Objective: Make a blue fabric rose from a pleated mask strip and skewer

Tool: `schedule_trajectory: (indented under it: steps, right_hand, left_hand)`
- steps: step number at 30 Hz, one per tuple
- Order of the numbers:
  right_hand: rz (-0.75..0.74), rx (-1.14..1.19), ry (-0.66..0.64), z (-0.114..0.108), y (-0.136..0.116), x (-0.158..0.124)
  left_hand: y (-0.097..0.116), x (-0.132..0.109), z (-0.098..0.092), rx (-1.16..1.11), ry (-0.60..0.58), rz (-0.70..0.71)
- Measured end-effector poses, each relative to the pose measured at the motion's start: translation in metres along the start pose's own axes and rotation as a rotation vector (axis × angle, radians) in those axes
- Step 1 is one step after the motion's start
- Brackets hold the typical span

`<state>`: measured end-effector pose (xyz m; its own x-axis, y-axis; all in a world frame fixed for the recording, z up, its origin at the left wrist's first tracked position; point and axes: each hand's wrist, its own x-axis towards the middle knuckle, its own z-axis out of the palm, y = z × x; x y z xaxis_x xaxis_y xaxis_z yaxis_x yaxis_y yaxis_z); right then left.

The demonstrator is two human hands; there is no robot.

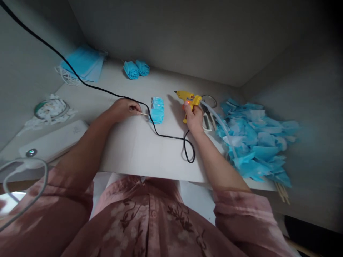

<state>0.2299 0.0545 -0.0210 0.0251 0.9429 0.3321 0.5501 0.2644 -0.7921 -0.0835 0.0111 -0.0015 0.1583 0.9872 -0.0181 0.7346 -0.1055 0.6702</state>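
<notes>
My right hand (194, 118) is closed round the handle of a yellow glue gun (187, 97), whose nozzle points left. A long clear glue stick (218, 119) trails out of its back, and an orange light glows on its body. With its fingers pinched, my left hand (128, 108) holds a thin wooden stick (144, 114). The tip of this stick reaches the edge of a pleated blue strip (157, 110) lying on the table; I cannot tell whether they are joined. A black cord (168, 136) crosses over the strip's lower left edge.
Scissors (207, 122) lie beside my right hand, near a heap of blue fabric pieces (257, 137). Two blue fabric roses (136, 69) and stacked face masks (83, 64) are at the back. White scraps (52, 109) and a white power bank-like device (55, 142) sit left.
</notes>
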Motion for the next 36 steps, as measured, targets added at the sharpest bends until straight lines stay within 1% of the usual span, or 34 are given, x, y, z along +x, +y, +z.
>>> schedule_trajectory:
  steps: [5,10,14,18,24,30,36]
  right_hand:
    - [0.015,0.057,-0.017,0.001,-0.006,-0.003]
    - [0.008,0.082,-0.021,-0.001,-0.009,-0.005]
    - [0.048,0.056,-0.026,-0.002,-0.008,-0.006]
    - [0.043,0.054,-0.018,-0.002,-0.007,-0.006]
    - [0.032,0.076,-0.014,-0.002,-0.006,-0.005]
    - [0.017,0.076,0.007,-0.002,-0.003,-0.002]
    - [0.01,0.066,-0.001,-0.003,-0.006,-0.003]
  left_hand:
    - [0.003,-0.002,-0.004,-0.047,-0.058,-0.003]
    - [0.001,-0.003,-0.005,-0.053,-0.07,0.042]
    - [0.0,-0.003,-0.005,-0.091,-0.075,0.096]
    - [-0.002,-0.002,-0.003,-0.106,-0.078,0.112]
    - [-0.008,0.003,0.003,-0.093,-0.021,0.114]
    - [-0.01,0.005,0.004,-0.047,-0.02,0.115]
    - [-0.009,0.005,0.006,-0.006,0.005,0.139]
